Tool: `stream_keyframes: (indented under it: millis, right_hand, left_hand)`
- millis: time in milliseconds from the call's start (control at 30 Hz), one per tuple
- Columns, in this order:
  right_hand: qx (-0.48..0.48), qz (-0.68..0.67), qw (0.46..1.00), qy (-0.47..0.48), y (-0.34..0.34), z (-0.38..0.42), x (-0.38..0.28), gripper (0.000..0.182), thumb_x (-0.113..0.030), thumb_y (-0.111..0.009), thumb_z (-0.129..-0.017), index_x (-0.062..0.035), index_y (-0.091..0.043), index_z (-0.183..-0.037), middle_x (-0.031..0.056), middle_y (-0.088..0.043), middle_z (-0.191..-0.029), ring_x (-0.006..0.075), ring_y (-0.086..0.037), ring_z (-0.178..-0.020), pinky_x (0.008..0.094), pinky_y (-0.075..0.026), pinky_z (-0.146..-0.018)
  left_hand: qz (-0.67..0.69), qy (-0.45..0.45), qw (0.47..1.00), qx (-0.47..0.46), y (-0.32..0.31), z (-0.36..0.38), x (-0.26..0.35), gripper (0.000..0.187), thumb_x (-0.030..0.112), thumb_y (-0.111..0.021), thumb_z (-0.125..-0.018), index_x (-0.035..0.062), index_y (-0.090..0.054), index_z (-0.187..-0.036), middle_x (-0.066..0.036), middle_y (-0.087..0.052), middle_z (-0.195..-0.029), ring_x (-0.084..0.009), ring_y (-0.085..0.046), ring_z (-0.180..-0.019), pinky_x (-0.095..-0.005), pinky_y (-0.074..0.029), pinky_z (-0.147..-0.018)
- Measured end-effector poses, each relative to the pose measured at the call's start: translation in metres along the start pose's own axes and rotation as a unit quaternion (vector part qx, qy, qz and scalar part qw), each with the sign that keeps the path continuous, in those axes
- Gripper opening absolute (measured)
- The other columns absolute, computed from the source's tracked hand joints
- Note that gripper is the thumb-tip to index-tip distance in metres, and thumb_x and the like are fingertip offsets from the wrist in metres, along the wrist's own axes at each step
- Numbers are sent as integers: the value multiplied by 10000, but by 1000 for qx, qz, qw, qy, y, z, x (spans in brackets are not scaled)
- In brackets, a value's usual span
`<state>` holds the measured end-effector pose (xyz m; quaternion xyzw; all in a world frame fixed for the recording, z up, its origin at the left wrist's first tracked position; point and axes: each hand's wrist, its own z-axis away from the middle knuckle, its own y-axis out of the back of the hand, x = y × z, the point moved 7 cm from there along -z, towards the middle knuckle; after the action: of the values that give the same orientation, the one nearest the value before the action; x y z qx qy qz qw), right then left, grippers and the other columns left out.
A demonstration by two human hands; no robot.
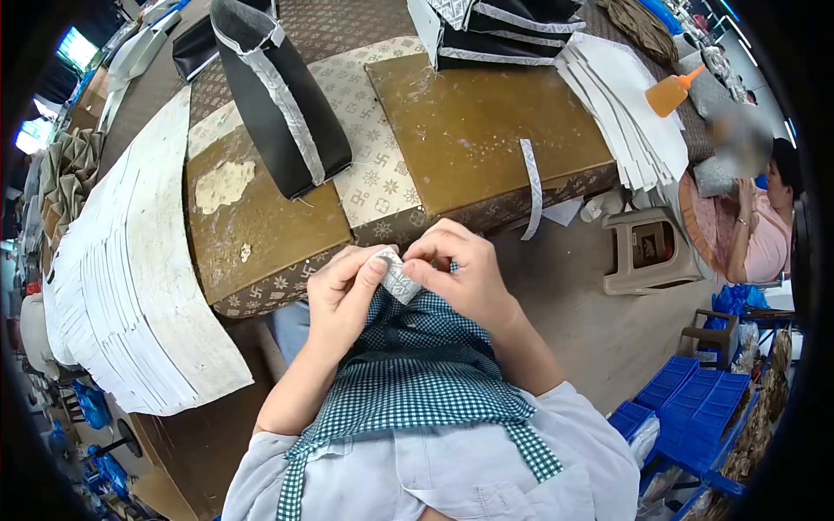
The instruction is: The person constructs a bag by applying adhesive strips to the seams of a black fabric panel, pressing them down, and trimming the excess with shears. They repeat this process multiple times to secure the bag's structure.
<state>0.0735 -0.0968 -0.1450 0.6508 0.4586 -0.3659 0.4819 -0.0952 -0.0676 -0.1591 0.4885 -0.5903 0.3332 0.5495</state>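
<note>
My left hand [337, 292] pinches a small grey-and-white patterned strip [400, 283] between thumb and fingers, just in front of the table edge. From the other side, my right hand [465, 271] has its fingers curled in, the thumb touching the strip's edge. Part of the strip is hidden by the fingers. Beyond my hands, a black bag-like piece [287, 113] with a pale seam tape stands on the table. Another patterned strip [531, 187] hangs over the table's front edge on the right.
The table has brown boards [495, 130] over patterned cloth. Stacked white sheets [113, 295] lie left, more white sheets [630, 108] right. An orange glue bottle [667, 95] and black pieces [504, 43] are at the back. A stool [651, 249], a seated person [760, 217] and blue crates [695, 404] are right.
</note>
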Motion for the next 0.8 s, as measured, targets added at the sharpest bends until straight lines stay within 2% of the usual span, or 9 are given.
stream_keyframes:
  millis: [167,367,500,567,633,667,700,733,800]
  right_hand:
    - [15,83,996,27,-15,13,5,141,-140,-760,-791,-62,-643,-779,49,-609,-781,204,-634,-629,311,-503,-558]
    - [35,74,997,4,-19,20,3,159,-150,-748,-800,-50,-628,-829,62,-601,-786,216,-625,-651,318,-505,-573]
    - [34,54,998,25,-24,27,6,155,-77,-761,-782,-39,-614,-812,56,-596,-772,194,-611,-618,302,-493,-544]
    - [67,24,994,88,-23,30,-2,175,-9,-782,-771,-22,-616,-821,30,-561,-741,69,-464,-532,241,-378,-473]
    - [81,-3,990,112,-18,34,-13,187,0,-782,-759,-29,-602,-801,44,-579,-744,96,-511,-555,240,-407,-480]
    - [85,-23,989,119,-11,36,-21,183,-1,-774,-762,-34,-597,-794,51,-583,-741,117,-548,-570,242,-431,-482]
    - [94,-56,982,153,0,37,-31,191,7,-774,-767,-29,-591,-806,47,-586,-751,85,-522,-581,221,-412,-485]
    - [116,-114,969,183,17,41,-33,172,21,-753,-787,-21,-594,-838,57,-604,-805,84,-527,-596,219,-414,-494]
    - [215,-300,919,138,65,49,-16,137,-29,-721,-863,-27,-590,-907,78,-593,-881,90,-517,-604,212,-455,-552]
  left_hand:
    - [-135,-52,989,1,-2,6,8,199,100,-661,-926,-1,-717,-1088,-83,-675,-817,-135,-624,-730,-258,-492,-663]
    - [-153,-63,985,-42,-4,12,5,250,96,-666,-915,13,-702,-1148,-84,-630,-755,-141,-583,-643,-268,-474,-594]
    - [-189,-81,977,-52,-5,13,12,296,91,-671,-908,23,-685,-1196,-85,-589,-714,-142,-559,-609,-268,-458,-572]
    - [-205,-82,974,-45,-4,14,16,290,105,-663,-922,8,-682,-1195,-87,-645,-752,-124,-595,-653,-252,-474,-595]
    - [-77,-21,997,0,1,15,-2,263,139,-636,-958,-13,-688,-1166,-84,-711,-842,-118,-635,-722,-246,-501,-637]
    - [59,55,996,35,9,15,-24,280,185,-591,-997,-39,-680,-1140,-94,-731,-924,-138,-669,-764,-256,-536,-676]
    - [122,135,980,79,19,11,-31,300,213,-556,-1016,-44,-671,-1119,-109,-723,-905,-157,-684,-744,-264,-554,-672]
    - [134,112,979,102,36,9,-37,316,235,-544,-1019,-46,-663,-1101,-115,-719,-892,-167,-696,-743,-270,-570,-677]
    - [126,60,968,208,78,13,-53,303,251,-549,-1018,-21,-667,-1082,-99,-716,-874,-114,-648,-678,-202,-479,-593]
